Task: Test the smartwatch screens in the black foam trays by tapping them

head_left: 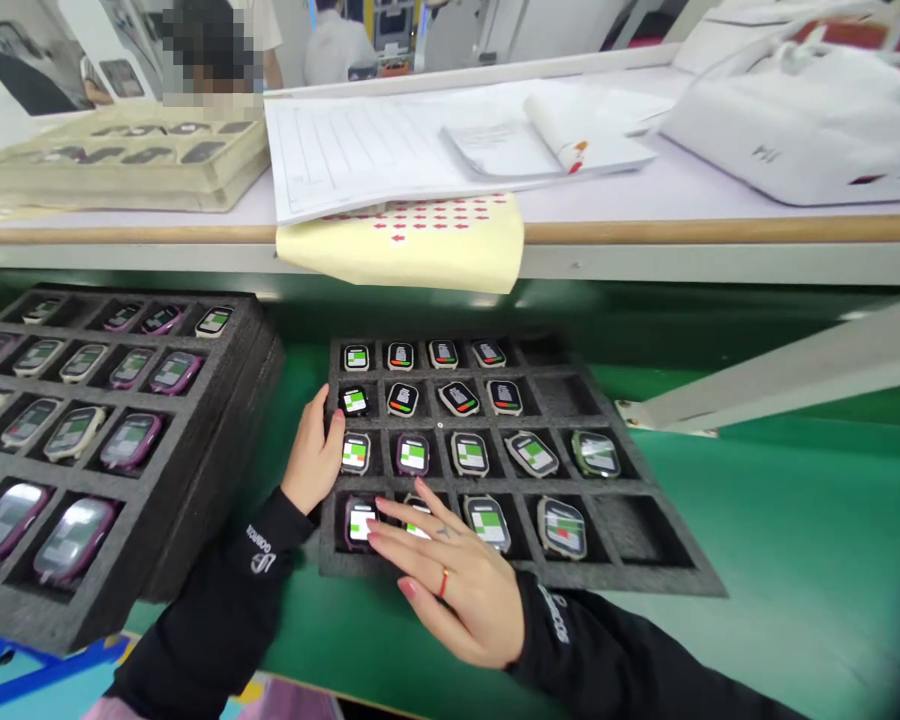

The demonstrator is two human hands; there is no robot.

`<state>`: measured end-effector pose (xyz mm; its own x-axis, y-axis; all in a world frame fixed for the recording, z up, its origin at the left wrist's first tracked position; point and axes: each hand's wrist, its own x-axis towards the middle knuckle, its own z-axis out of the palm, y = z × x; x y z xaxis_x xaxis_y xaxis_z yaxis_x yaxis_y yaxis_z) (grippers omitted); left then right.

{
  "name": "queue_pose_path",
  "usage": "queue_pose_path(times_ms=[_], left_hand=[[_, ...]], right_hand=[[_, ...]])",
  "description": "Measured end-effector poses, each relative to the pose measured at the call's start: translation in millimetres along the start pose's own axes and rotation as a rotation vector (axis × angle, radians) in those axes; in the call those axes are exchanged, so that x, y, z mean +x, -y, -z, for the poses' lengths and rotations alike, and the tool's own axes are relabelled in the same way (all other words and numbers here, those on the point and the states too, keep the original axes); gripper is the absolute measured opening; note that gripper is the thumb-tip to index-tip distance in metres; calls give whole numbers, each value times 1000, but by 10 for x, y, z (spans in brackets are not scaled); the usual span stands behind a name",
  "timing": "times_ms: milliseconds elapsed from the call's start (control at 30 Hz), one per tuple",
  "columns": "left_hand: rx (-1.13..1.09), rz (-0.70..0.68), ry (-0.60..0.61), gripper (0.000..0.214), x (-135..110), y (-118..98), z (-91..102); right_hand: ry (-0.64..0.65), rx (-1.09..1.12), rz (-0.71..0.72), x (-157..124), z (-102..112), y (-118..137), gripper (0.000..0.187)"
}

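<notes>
A dark grey foam tray (435, 487) lies in front of me, its compartments holding several smartwatches with lit screens. My left hand (316, 455) grips the tray's left edge, its thumb over the rim beside a black smartwatch (355, 402). Over the front row my right hand (457, 580) is spread flat and holds nothing. Its fingertips reach a purple-framed smartwatch (360, 525) in the front left compartment; whether they touch the screen I cannot tell. The fingers partly cover the neighbouring smartwatch (418, 512). Farther right in that row sits a beige-framed smartwatch (562, 528).
Stacked foam trays (187, 440) with more smartwatches stand at left. Above the green bench (795, 560), a shelf holds papers (360, 150), a yellow sheet (420, 250), a plastic tray (232, 180) and a white bag (802, 130). A slanted metal bar (780, 370) crosses the right side. People are beyond.
</notes>
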<state>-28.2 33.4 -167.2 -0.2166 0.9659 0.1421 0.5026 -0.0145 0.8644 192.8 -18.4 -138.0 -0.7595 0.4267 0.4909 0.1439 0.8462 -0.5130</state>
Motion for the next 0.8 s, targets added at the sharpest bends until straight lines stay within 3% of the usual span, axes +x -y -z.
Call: queue_pose_path(times_ms=[267,500,633,800], left_hand=[[-5,31,-7,49,31,39,6],[-22,40,64,55,-148,-213,234],[192,-35,195,49,-403,-508,485],[592,-235,484,45,-596,-805,642]], right_hand=[[-157,-2,26,3,83,-9,45],[-388,-204,-66,-106,716,-194,44],[-602,-254,-157,-338,948,-288,40],[-698,-212,-202,-550,944,-368,35]])
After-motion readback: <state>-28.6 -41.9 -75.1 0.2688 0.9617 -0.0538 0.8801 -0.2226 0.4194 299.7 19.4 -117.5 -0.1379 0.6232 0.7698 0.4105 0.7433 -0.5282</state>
